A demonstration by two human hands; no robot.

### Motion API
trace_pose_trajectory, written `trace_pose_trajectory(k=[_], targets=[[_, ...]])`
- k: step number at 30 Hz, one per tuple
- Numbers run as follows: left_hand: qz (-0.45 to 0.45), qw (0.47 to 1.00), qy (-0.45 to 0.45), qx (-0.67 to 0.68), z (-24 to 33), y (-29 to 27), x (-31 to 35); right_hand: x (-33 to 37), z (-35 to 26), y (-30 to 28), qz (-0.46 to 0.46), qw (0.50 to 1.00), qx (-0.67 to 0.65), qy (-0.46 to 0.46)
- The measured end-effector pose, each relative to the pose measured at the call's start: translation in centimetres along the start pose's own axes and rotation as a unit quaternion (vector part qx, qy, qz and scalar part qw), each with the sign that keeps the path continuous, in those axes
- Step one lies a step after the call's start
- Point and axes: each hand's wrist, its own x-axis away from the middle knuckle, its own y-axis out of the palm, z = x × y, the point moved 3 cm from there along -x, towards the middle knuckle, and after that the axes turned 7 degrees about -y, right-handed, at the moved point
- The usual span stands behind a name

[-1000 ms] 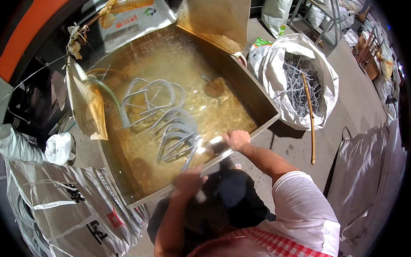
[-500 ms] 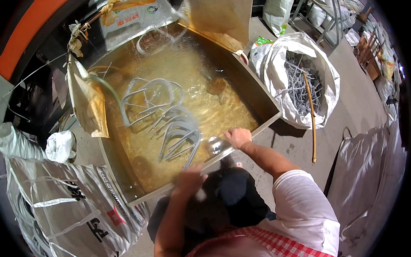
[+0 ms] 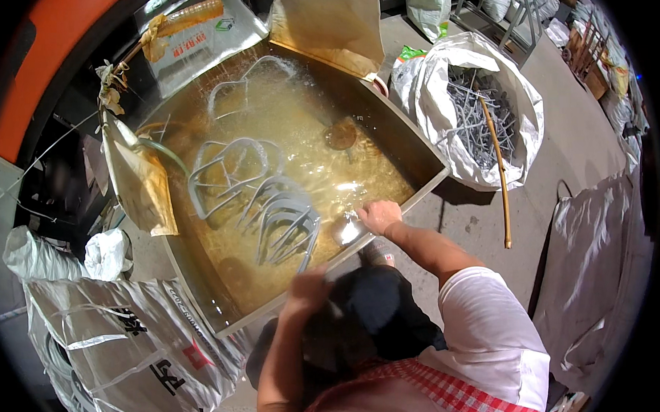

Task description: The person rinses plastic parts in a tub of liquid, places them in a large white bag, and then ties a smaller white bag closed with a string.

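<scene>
Within the large angular metal tank (image 3: pixel 397 142) of yellowish water, one arched grey piece (image 3: pixel 246 81) has dropped lower at upper centre since the earlier frame; similar grey pieces (image 3: pixel 294 207) cluster centrally. Right hand (image 3: pixel 380 217): curled, at the lower rim. Left hand (image 3: pixel 309 289): blurred, grip indeterminable.

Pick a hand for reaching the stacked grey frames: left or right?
Left, probably. The left hand is by the tank's near rim, close to the grey frames; the right hand is farther right. Blur hides the left's grip.
</scene>
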Motion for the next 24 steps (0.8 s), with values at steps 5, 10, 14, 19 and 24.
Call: trace_pose_trajectory(k=[5,10,14,19,24], targets=[[0.017,1.0,0.017,-0.011,0.2,-0.3,0.1,-0.1,0.0,0.1,-0.009,1.0,0.003,0.006],[0.045,0.998,0.031,-0.011,-0.1,0.1,0.1,-0.4,0.3,0.8,0.001,1.0,0.018,0.01],[0.019,1.0,0.016,-0.001,0.3,-0.2,0.1,-0.6,0.9,1.3,0.022,1.0,0.019,0.003],[0.012,1.0,0.012,-0.01,0.0,0.2,0.1,-0.2,0.0,0.3,-0.004,1.0,0.008,0.02],[0.004,1.0,0.002,-0.001,0.6,-0.4,0.3,-0.3,0.3,0.6,0.008,1.0,0.018,0.002]])
